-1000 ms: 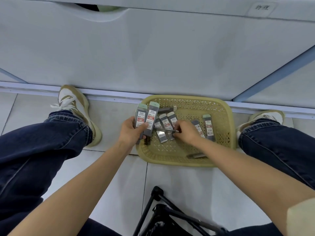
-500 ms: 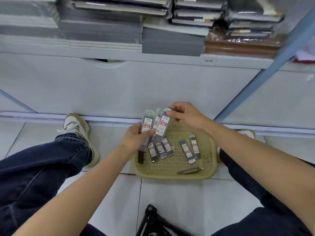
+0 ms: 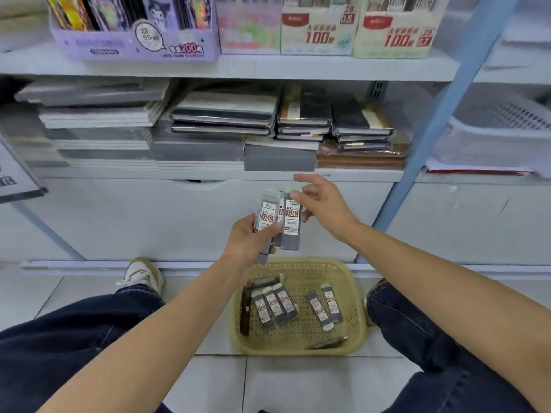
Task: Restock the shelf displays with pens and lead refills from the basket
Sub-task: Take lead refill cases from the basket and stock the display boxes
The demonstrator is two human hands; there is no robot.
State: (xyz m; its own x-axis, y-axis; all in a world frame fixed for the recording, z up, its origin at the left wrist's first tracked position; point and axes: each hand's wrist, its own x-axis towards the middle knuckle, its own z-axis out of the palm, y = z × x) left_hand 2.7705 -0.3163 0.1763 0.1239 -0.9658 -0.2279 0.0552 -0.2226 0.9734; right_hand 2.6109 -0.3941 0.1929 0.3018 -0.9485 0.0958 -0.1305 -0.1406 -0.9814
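- A purple display box [image 3: 134, 43] stands on the top shelf at the far left. Its label reads 0.5, so it probably isn't the home for what is in hand.
- The left hand [image 3: 249, 242] is curled round the lower ends of three refill cases [image 3: 290, 231], fanned upright in the air above the basket and in front of the white shelf base. The thumb lies across their fronts.
- These cases look light, stiff and smooth-sided, so the fan could slide apart under a loose grip. The leads inside are brittle, and a drop is the thing to avoid. The flat faces near the middle look the best place to hold, not the green caps, which might pop off.
- The yellow basket [image 3: 298, 350] sits on the floor tiles between the knees. It holds five loose cases [image 3: 274, 305], three lying together and two apart to their right. A dark pen [image 3: 245, 311] lies along its left wall, and another [image 3: 326, 343] lies near the front rim.
- The pens are slim and will roll, so each is best pinched mid-barrel.
- The right hand [image 3: 325, 204] is at the top of the rightmost held case. Its thumb is on the cap, its lower fingers are curled behind the case and its forefinger is straight out. This looks like a light pinch.
- Display boxes marked 0.7 [image 3: 399, 34] stand on the top shelf to the right. They match the case labels.
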